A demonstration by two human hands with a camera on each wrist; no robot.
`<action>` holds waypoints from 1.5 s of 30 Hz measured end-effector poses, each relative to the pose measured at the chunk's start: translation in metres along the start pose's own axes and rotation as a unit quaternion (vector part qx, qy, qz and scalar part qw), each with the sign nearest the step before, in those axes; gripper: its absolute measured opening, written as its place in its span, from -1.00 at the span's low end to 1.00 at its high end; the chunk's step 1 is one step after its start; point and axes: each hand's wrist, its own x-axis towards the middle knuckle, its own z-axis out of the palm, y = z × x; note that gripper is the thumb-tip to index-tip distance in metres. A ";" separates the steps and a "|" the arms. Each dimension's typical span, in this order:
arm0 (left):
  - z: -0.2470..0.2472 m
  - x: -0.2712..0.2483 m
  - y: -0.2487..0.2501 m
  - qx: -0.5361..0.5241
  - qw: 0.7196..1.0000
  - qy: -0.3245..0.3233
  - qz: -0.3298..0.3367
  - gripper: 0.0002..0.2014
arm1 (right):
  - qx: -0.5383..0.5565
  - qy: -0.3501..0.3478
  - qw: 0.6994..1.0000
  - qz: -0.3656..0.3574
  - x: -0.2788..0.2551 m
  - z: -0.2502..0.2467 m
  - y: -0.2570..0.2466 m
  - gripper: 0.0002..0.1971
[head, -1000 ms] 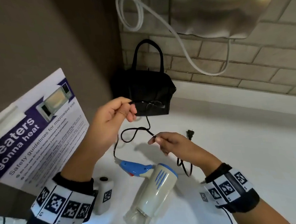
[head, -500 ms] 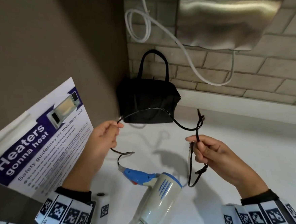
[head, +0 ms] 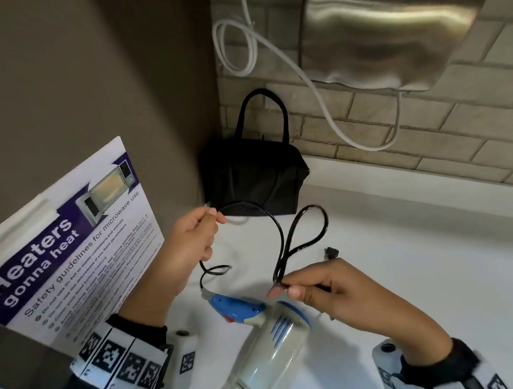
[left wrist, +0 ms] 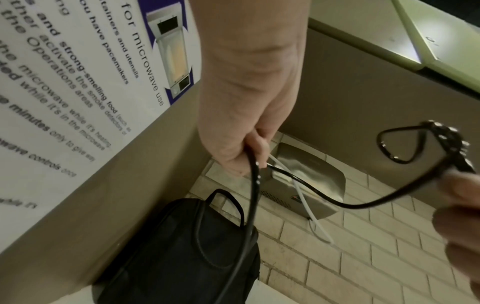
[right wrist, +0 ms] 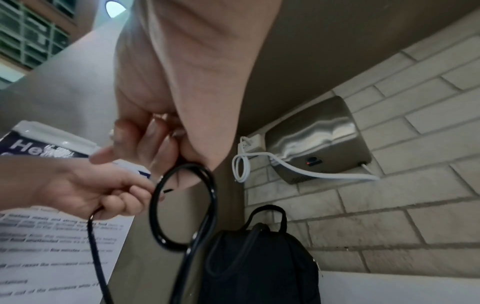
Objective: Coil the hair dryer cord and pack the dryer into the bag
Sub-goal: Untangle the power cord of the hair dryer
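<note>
A cream and blue hair dryer (head: 268, 342) lies on the white counter (head: 421, 274) between my wrists. Its black cord (head: 277, 232) rises from the blue handle. My left hand (head: 192, 244) pinches the cord (left wrist: 255, 179) above the counter. My right hand (head: 325, 289) pinches a small loop of the same cord (right wrist: 205, 205) above the dryer. The plug (head: 331, 253) sticks out just behind my right hand. The black bag (head: 252, 179) with upright handles stands in the corner beyond both hands.
A microwave safety poster (head: 64, 247) hangs on the brown wall at my left. A steel hand dryer (head: 389, 30) with a white cable (head: 301, 69) is mounted on the tiled wall above the counter.
My right hand came back toward the dryer and now holds a folded loop of cord. The left hand kept its pinch and stayed roughly where it was. The plug lies behind the right hand.
</note>
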 end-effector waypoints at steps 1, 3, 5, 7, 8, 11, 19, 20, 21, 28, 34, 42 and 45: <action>-0.002 0.000 0.002 -0.026 1.000 0.004 0.006 -0.72 | -0.020 -0.005 1.000 0.001 0.000 0.002 0.001 -0.78; -0.008 -0.001 0.009 -0.099 0.995 0.010 0.023 -0.72 | -0.045 0.004 0.999 0.018 0.000 0.002 0.007 -0.80; -0.018 -0.003 0.019 -0.163 0.986 0.017 0.036 -0.73 | -0.067 0.029 0.996 0.044 -0.002 -0.002 0.020 -0.79; -0.027 -0.005 0.027 -0.202 0.978 0.025 0.046 -0.73 | -0.078 0.055 0.993 0.075 -0.004 -0.006 0.038 -0.75; -0.030 -0.006 0.030 -0.215 0.975 0.026 0.053 -0.72 | -0.083 0.069 0.990 0.095 -0.004 -0.008 0.048 -0.72; -0.036 -0.010 0.037 -0.244 0.967 0.024 0.068 -0.72 | -0.090 0.114 0.976 0.160 -0.003 -0.008 0.073 -0.67; -0.052 -0.018 0.043 -0.218 0.971 0.022 0.093 -0.73 | 0.014 0.156 0.972 0.175 0.000 -0.005 0.094 -0.65; -0.051 -0.019 0.041 -0.194 0.976 0.017 0.094 -0.73 | 0.049 0.152 0.974 0.161 0.001 -0.006 0.094 -0.69; -0.050 -0.021 0.040 -0.172 0.980 0.013 0.097 -0.72 | 0.078 0.147 0.974 0.156 0.001 -0.008 0.092 -0.76; -0.024 -0.029 0.041 -0.120 0.987 -0.025 0.106 -0.70 | -0.026 0.098 0.973 0.209 0.008 -0.044 0.059 -0.82; 0.003 -0.033 0.042 -0.046 0.985 -0.094 0.137 -0.71 | -0.149 0.178 0.969 -0.078 0.043 -0.040 -0.036 -0.66; 0.006 -0.047 0.054 -0.051 0.979 -0.093 0.172 -0.74 | -0.148 0.113 0.977 -0.109 0.087 -0.009 -0.038 -0.68; -0.005 -0.057 0.062 -0.096 0.978 -0.075 0.170 -0.74 | -0.159 0.115 0.978 -0.064 0.089 -0.008 -0.014 -0.58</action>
